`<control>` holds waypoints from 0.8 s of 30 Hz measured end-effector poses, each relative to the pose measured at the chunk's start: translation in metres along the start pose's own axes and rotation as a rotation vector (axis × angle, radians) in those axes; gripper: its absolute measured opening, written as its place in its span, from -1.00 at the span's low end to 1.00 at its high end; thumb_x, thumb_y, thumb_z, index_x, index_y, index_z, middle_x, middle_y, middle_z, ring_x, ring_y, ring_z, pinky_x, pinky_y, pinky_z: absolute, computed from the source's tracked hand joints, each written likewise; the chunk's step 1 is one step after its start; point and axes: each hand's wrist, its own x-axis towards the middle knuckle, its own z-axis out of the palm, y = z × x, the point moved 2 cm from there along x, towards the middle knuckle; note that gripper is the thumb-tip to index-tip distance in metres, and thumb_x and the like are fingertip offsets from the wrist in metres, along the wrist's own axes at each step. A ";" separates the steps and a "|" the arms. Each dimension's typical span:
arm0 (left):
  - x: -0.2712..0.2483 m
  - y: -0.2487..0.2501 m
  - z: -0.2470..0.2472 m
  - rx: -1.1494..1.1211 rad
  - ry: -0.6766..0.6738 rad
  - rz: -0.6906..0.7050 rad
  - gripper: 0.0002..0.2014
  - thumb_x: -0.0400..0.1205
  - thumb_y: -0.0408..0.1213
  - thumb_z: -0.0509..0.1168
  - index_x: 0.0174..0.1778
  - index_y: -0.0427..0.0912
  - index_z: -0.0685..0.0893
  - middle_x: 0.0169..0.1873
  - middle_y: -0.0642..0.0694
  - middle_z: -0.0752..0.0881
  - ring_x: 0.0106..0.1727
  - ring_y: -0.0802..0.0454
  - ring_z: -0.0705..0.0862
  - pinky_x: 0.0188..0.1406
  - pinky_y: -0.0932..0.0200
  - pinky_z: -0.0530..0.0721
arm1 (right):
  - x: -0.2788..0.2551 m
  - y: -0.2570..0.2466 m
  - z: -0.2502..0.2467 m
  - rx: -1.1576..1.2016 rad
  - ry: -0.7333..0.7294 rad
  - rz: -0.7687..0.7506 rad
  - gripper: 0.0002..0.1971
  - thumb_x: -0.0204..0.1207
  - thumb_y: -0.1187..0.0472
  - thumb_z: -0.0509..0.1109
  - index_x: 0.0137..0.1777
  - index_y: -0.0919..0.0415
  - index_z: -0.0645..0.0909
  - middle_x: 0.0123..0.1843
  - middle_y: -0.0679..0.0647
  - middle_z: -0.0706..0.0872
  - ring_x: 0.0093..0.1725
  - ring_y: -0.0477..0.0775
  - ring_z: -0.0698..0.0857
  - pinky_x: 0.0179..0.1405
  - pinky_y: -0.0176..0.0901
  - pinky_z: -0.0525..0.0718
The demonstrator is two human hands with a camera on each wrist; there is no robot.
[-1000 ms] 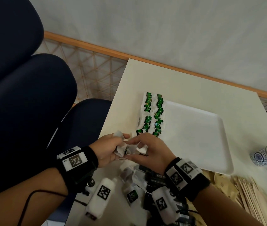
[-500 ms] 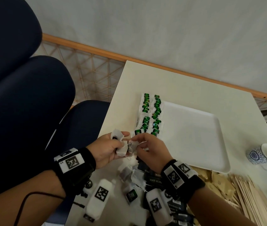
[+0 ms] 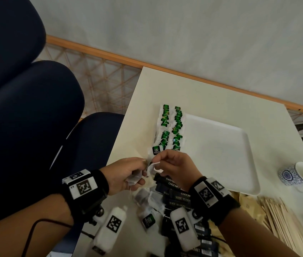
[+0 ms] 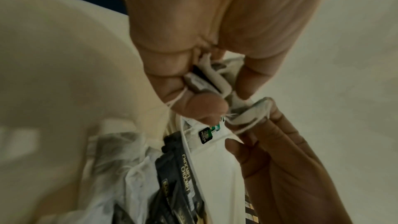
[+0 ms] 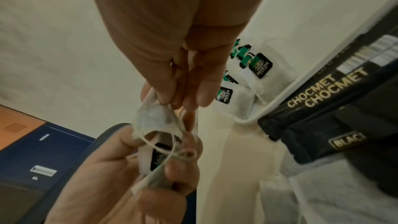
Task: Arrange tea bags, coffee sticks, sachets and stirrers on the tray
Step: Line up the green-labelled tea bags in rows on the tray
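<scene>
Untangling needs slack | left hand (image 3: 128, 175) grips bunched tea bags (image 3: 135, 179), lower centre | right hand (image 3: 174, 168) pinches one bag's string (image 5: 172, 144); tease loop, don't yank | beyond, laid tea bags (image 3: 171, 127) line tray (image 3: 239, 173) left edge, mid-frame.

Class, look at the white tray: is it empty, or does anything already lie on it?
Partly filled. Two rows of green-tagged tea bags lie along the left edge of the white tray; the rest of its surface is bare.

The right hand (image 3: 172, 167) hides part of the coffee sticks (image 3: 176, 193); the stirrers (image 3: 284, 225) run off the frame's edge.
</scene>
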 end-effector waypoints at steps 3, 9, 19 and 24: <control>0.002 -0.001 0.002 0.006 0.003 0.037 -0.92 0.64 -0.28 0.29 -0.16 -0.15 0.64 -0.37 0.00 0.65 -0.36 0.11 0.62 -0.41 0.26 0.50 | 0.001 0.000 0.003 0.037 0.022 -0.039 -0.68 0.55 0.47 0.34 -0.20 0.01 0.70 -0.26 -0.02 0.76 -0.29 -0.10 0.65 -0.29 -0.26 0.58; 0.006 -0.001 -0.002 -0.043 0.092 0.094 -0.90 0.60 -0.30 0.38 -0.06 -0.20 0.59 -0.23 -0.26 0.52 -0.47 0.11 0.57 -0.48 0.26 0.45 | -0.004 -0.008 0.005 0.176 0.080 0.076 -0.76 0.59 0.16 0.37 0.24 0.04 0.54 -0.19 0.04 0.59 -0.28 -0.06 0.66 -0.27 -0.07 0.76; 0.008 -0.004 -0.005 -0.186 0.109 0.045 -0.81 0.72 -0.33 0.11 0.22 -0.16 0.53 -0.08 -0.16 0.67 -0.23 -0.01 0.66 -0.35 0.13 0.64 | 0.002 0.001 -0.026 -0.248 0.285 -0.048 -0.74 0.51 0.36 0.43 -0.08 -0.08 0.71 -0.27 -0.19 0.77 -0.30 -0.32 0.69 -0.20 -0.47 0.60; 0.007 -0.006 -0.011 -0.250 0.121 -0.007 -0.80 0.73 -0.37 0.03 0.06 -0.25 0.57 -0.03 -0.33 0.77 -0.25 -0.13 0.70 -0.34 0.07 0.64 | 0.010 0.011 -0.049 -0.614 0.131 0.058 -0.76 0.57 0.28 0.35 0.01 -0.08 0.76 -0.03 -0.16 0.78 -0.11 -0.30 0.68 -0.08 -0.66 0.45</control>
